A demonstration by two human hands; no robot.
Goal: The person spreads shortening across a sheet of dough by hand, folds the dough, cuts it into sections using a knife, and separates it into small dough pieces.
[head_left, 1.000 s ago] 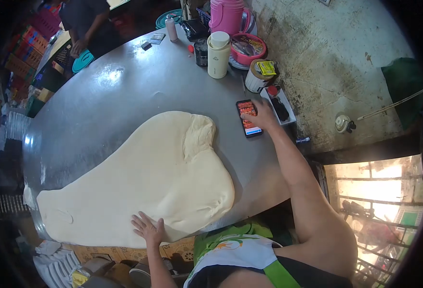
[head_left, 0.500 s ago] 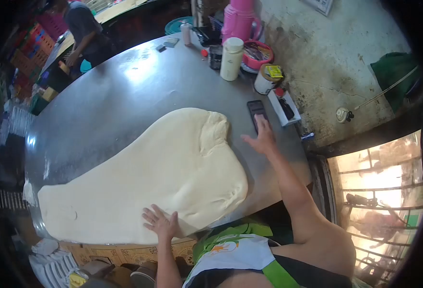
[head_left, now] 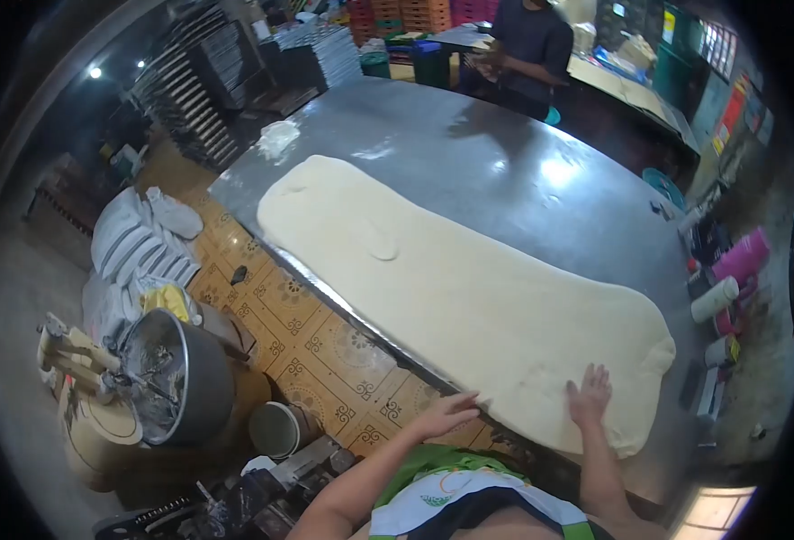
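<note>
A long, thick slab of pale dough point(head_left: 469, 288) lies across the metal-topped table point(head_left: 433, 135), running from the far left end to the near right. On the dough's near right part rests my right hand point(head_left: 589, 396), palm down with fingers spread. My left hand point(head_left: 448, 415) is by the table's near edge, beside the dough, its fingers stretched out and holding nothing. Whether it touches the edge I cannot tell. Shallow dents and a curved fold mark the dough's surface.
Beyond the table a person point(head_left: 532, 54) stands. Along the right edge are a pink jug point(head_left: 741, 256) and a cream bottle point(head_left: 715, 300). To the left, a mixer bowl point(head_left: 184, 378), a bucket point(head_left: 275, 430) and stacked white sacks point(head_left: 140, 238) stand on the tiled floor.
My view has swung left. My right hand has gone from beside the phone onto the dough. My left hand has come off the dough to the table's edge.
</note>
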